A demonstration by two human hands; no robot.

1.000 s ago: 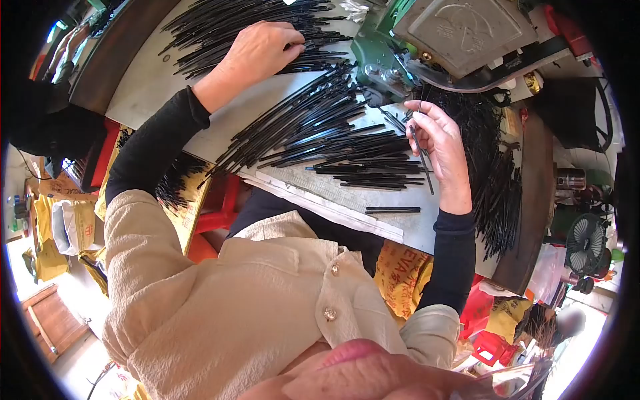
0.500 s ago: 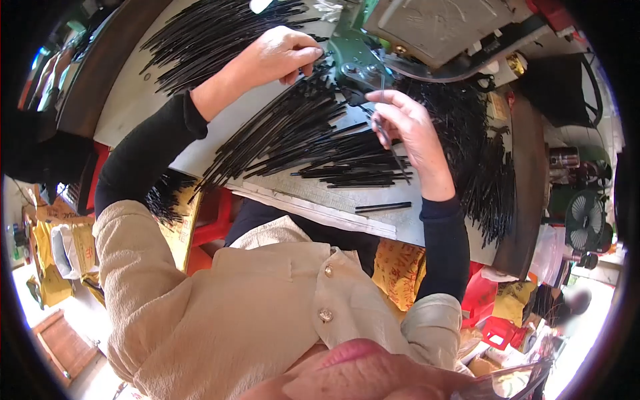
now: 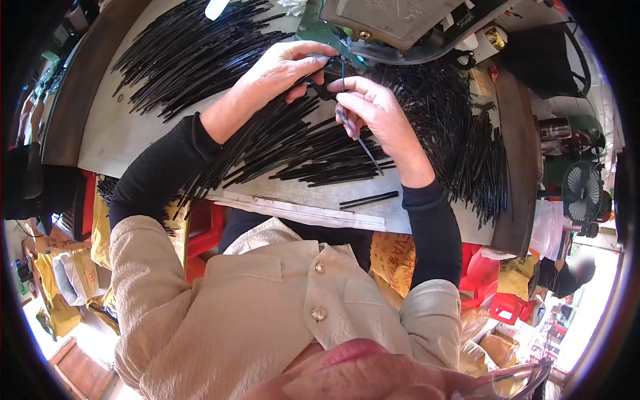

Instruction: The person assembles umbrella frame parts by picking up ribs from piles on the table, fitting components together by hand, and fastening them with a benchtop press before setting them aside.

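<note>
My left hand (image 3: 283,70) is closed at the front of the green machine (image 3: 312,28), thumb and forefinger pinched around something small and dark that I cannot make out. Just to its right, my right hand (image 3: 373,110) grips a thin, dark, rod-like tool (image 3: 363,147), whose lower end slants down towards the table's front. A thin upright line rises above the right fingertips, near the machine. Below both hands, slender black strips (image 3: 280,143) fan across the pale table. Two loose black strips (image 3: 369,200) lie side by side near the front edge.
A large bundle of black strips (image 3: 193,57) covers the table's left side. More strips (image 3: 477,167) are heaped at right, beside the dark table edge (image 3: 517,167). A small fan (image 3: 582,190) stands farther right. Yellow sacks (image 3: 393,263) and a red stool (image 3: 208,230) are below.
My left hand has moved right and closer to the machine. My right hand has come in beside it, still gripping the thin tool. The whole view has shifted slightly.
</note>
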